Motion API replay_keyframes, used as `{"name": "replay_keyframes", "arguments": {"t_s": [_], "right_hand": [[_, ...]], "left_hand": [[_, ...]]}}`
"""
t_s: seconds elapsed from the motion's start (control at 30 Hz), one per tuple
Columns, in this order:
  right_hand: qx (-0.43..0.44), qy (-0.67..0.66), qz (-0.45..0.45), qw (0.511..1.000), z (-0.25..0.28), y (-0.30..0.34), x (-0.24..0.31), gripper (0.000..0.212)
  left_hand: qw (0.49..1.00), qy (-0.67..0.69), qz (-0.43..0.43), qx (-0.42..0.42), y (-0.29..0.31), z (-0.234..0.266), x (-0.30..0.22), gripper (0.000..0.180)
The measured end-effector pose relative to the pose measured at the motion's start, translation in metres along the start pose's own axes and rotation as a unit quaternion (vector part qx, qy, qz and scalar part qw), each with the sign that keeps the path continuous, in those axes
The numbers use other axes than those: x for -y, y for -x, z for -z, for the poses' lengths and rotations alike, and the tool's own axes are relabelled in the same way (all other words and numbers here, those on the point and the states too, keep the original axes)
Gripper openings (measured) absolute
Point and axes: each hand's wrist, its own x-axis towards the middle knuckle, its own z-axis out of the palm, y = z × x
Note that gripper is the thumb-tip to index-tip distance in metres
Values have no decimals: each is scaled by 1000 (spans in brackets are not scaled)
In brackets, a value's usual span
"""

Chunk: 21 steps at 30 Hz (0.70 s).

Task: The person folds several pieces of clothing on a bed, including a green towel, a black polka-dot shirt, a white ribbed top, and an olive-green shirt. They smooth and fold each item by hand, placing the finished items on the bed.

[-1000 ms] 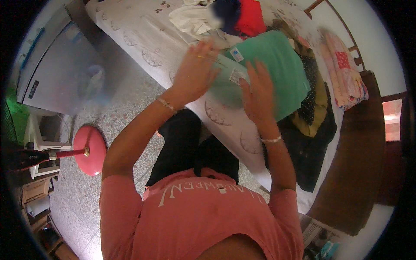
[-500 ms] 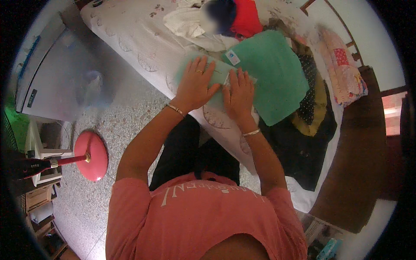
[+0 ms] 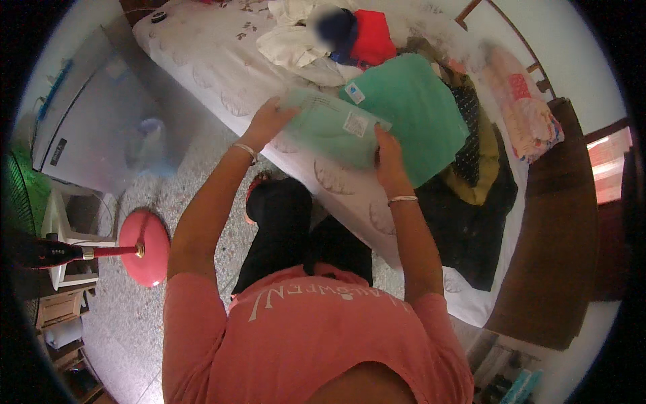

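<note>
A pale green, see-through plastic packet with a white label is stretched between my hands, over the edge of the bed. My left hand grips its left end, fingers bent over the edge. At the right end, my right hand pinches it, with the fingertips partly hidden. Just beyond and to the right lies a flat green cloth-like sheet with a small white tag at its left edge. It rests partly over dark clothes.
On the patterned bed are a cream cloth, a red cloth and a folded pink bundle. A dark wooden bed end stands at right. To the left are a grey fridge and a red round stand base.
My hands were lying flat on the packet on the bed. They have moved apart to its two ends and now hold it raised, its label in view.
</note>
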Motion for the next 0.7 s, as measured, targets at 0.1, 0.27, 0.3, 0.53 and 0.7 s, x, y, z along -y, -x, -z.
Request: {"name": "replay_keyframes", "arguments": {"t_s": [0.1, 0.27, 0.3, 0.53, 0.7], "right_hand": [[90, -70, -19, 993, 5, 5, 10, 45], [116, -75, 50, 989, 5, 42, 29, 39], [112, -58, 63, 990, 9, 47, 31, 39], [80, -71, 111, 988, 15, 71, 26, 42], [78, -91, 147, 982, 18, 80, 25, 36]], "left_hand": [[992, 91, 75, 47, 5, 2, -7, 65], [944, 287, 42, 156, 38, 4, -6, 60], [950, 280, 36, 136, 48, 3, -16, 57], [954, 294, 30, 52, 90, 1, -38, 48], [937, 341, -56, 39, 104, -4, -50, 42]]}}
